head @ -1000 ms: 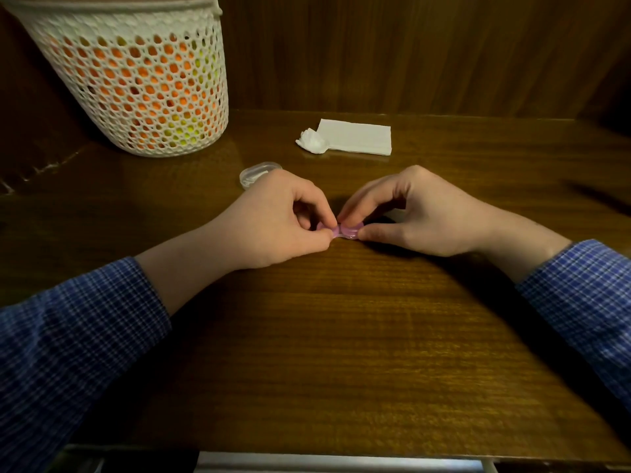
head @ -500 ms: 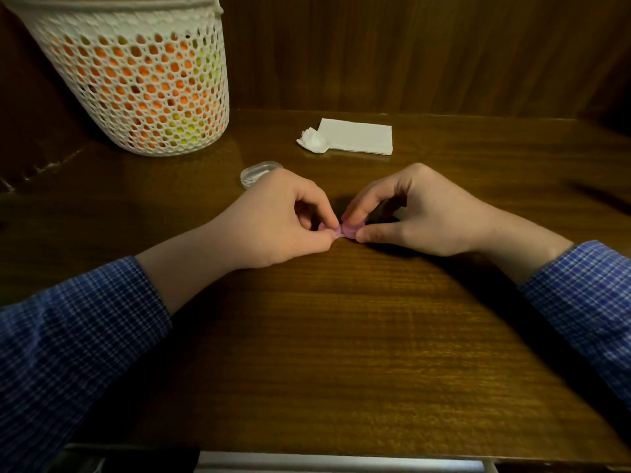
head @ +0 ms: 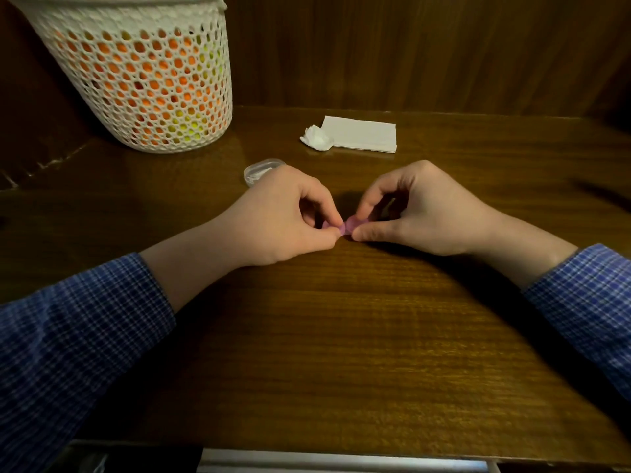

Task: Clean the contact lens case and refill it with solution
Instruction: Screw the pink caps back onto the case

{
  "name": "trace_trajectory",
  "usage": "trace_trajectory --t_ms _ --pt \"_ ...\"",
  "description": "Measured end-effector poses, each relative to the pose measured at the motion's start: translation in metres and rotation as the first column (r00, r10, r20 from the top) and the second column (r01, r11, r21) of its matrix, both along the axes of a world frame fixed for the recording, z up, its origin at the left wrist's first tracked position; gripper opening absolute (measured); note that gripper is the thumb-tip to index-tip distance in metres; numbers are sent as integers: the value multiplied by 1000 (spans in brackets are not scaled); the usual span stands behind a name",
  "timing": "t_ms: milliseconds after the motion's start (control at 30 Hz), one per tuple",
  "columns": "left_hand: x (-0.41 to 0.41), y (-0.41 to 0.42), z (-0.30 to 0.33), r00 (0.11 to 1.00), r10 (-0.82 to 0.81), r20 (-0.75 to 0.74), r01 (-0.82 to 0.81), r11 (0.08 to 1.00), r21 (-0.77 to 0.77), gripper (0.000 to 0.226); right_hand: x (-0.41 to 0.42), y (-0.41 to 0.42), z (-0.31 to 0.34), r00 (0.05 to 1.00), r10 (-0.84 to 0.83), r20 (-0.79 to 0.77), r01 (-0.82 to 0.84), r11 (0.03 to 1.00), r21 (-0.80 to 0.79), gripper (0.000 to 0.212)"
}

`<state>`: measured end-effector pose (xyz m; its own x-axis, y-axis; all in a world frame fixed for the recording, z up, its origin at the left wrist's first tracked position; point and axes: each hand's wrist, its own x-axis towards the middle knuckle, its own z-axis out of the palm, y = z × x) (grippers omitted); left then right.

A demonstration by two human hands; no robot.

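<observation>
A small purple contact lens case (head: 349,225) lies on the wooden table (head: 341,336) between my two hands; only a sliver of it shows. My left hand (head: 283,220) pinches its left end between thumb and forefinger. My right hand (head: 420,213) pinches its right end the same way. A clear plastic lid or container (head: 259,169) sits just behind my left hand, partly hidden by it.
A white mesh basket (head: 143,73) with orange and yellow contents stands at the back left. A folded white napkin (head: 365,134) lies at the back centre with a crumpled tissue (head: 316,138) at its left edge. A wood-panelled wall rises behind the table.
Both hands stay on the purple case in the same spot; the fingers have shifted only slightly.
</observation>
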<state>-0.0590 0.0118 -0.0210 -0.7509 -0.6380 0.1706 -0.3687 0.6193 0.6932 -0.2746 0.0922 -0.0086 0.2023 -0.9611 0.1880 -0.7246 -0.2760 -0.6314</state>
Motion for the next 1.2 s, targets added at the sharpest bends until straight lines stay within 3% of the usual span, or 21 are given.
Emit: trace_trajectory --t_ms 333,600,800,1067,1200 --pt "0 1 2 1000 13 13 -13 1000 -2 11 -5 -1 5 996 80 -24 -79 995 58 15" --pt "0 2 4 999 24 37 -24 1000 7 11 2 -1 -5 999 0 -35 -2 998 -63 18" --pt "0 4 8 998 34 60 -35 999 15 11 -6 1 0 994 106 -10 -106 994 22 9" --pt "-1 5 11 995 28 92 -29 1000 7 11 3 -1 -5 998 60 -32 -62 995 -72 16" --pt "0 5 10 996 23 90 -23 1000 -3 12 -4 0 2 989 142 -42 -142 990 7 9"
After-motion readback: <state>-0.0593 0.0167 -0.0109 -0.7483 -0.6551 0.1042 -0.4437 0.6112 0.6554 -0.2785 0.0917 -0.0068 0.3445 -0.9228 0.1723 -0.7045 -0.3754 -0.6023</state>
